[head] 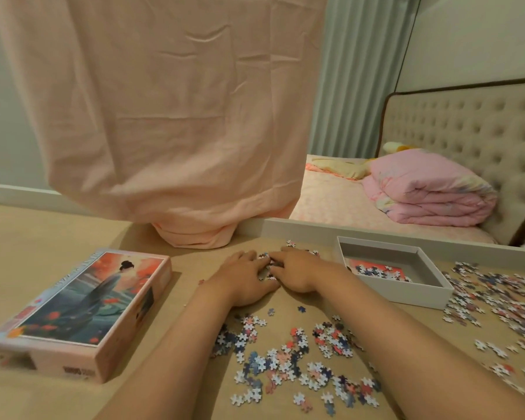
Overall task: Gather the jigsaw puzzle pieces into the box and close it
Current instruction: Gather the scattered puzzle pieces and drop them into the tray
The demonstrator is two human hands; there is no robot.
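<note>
Puzzle pieces (267,269) lie mostly hidden under cupped left hand (245,275) and right hand (297,271) — grip unclear.

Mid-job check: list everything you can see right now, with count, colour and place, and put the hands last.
Box tray: one, white with grey inside, far right of table, open, some pieces lying in it.
Box lid: one, pink with a painted figure, left of table, picture side up.
Loose puzzle pieces: many, white, blue and pink, scattered near centre and right of the table.
Table: one, light wood.
Hanging cloth: one, peach, behind the table, its hem resting on it.
Bed: one, pink sheet, beyond the table.
Folded quilt: one, pink, on the bed.
Headboard: one, beige, tufted.
Left hand: cupped around a small pile of pieces at table centre.
Right hand: cupped on the same pile, touching the left.
</note>
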